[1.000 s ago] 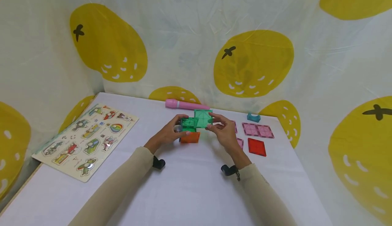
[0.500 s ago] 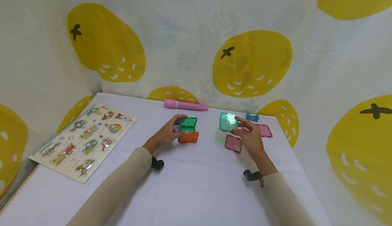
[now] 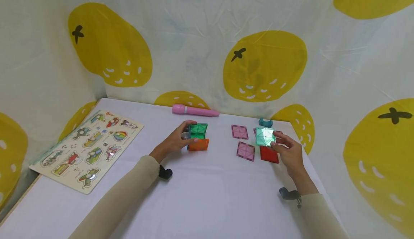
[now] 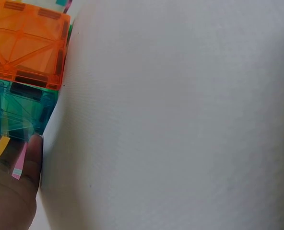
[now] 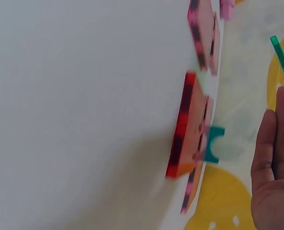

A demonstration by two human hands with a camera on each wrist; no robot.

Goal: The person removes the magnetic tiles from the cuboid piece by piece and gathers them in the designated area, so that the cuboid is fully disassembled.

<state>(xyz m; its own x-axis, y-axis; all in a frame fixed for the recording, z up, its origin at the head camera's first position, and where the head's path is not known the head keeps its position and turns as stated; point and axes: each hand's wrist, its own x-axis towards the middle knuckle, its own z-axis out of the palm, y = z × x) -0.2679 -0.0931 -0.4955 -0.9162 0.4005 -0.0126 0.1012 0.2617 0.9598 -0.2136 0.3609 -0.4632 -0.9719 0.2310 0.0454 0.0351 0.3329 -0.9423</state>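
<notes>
My left hand grips a small box built of magnetic tiles between thumb and fingers, on the table's middle. Its green tiles are at the top and an orange tile faces the front; in the left wrist view a teal tile adjoins the orange one, fingertips at its edge. My right hand pinches a loose translucent green square tile by its right edge. That tile is raised, overlapping a red tile in the head view; the right wrist view catches it nearly edge-on.
Two pink tiles lie left of the red one, with more pink partly hidden behind the green tile. A teal curved piece and a pink microphone-shaped toy sit at the back. A picture puzzle board lies left. Patterned cloth hangs behind.
My right hand has carried the green tile from beside the box rightward, over the pink tiles to near the red one. My left hand stays on the box.
</notes>
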